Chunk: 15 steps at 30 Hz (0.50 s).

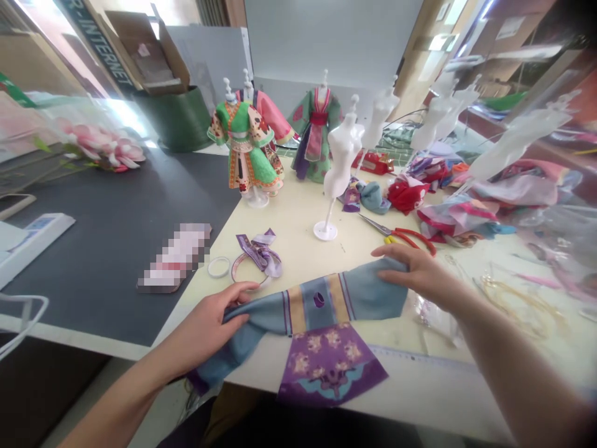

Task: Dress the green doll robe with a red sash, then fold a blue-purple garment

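Observation:
A small doll garment [326,305] in blue and purple, with cream bands and a flowered lower panel, is stretched out near the table's front edge. My left hand [221,320] grips its left sleeve between thumb and fingers; the sleeve's end droops over the edge. At the other side, my right hand [415,270] pinches the right sleeve near its end. A small dark neck opening shows in the garment's middle. Just beyond it lie a purple ribbon bow [261,252] and a tape roll [218,267]. A bare white mannequin [342,155] stands farther back.
Red-handled scissors [410,236] lie beyond my right hand. Dressed doll mannequins [245,146] stand at the back, bare ones at right beside heaped fabric pieces [466,205]. A phone-like item [177,258] rests on the dark mat [116,218]. A clear ruler [420,359] lies near the front.

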{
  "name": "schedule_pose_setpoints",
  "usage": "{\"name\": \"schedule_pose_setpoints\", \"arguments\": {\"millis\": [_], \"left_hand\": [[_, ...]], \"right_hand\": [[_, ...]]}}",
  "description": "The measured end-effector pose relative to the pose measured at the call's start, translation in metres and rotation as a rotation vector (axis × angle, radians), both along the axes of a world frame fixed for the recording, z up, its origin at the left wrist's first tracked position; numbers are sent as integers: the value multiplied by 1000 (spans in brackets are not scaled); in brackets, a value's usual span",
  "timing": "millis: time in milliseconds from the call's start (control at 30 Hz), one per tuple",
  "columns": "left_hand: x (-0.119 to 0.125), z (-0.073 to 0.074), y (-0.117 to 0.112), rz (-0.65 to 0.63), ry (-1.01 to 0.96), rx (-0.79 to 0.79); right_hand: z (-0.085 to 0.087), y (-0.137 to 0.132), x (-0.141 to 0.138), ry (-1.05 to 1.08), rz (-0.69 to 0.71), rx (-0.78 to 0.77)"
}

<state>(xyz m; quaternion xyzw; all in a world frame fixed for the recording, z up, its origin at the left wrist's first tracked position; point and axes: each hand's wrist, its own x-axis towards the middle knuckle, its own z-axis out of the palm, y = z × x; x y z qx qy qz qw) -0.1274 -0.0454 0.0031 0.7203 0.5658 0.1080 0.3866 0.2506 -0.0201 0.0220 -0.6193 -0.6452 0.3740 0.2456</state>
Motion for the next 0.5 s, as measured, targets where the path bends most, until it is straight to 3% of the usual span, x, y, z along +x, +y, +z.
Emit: {"name": "schedule_pose_setpoints", "arguments": {"millis": [133, 233, 367, 500], "left_hand": [[-9, 7, 5, -37, 16, 22], [-11, 5, 8, -96, 136, 72], [-2, 0, 8, -157, 200, 51], [12, 2, 9, -131, 143, 77]], "right_hand": [[5, -1, 6, 137, -23, -76], [-7, 1, 10, -78, -64, 7], [-23, 0, 12, -267, 31, 66], [-17, -4, 5, -393, 49, 64]]}}
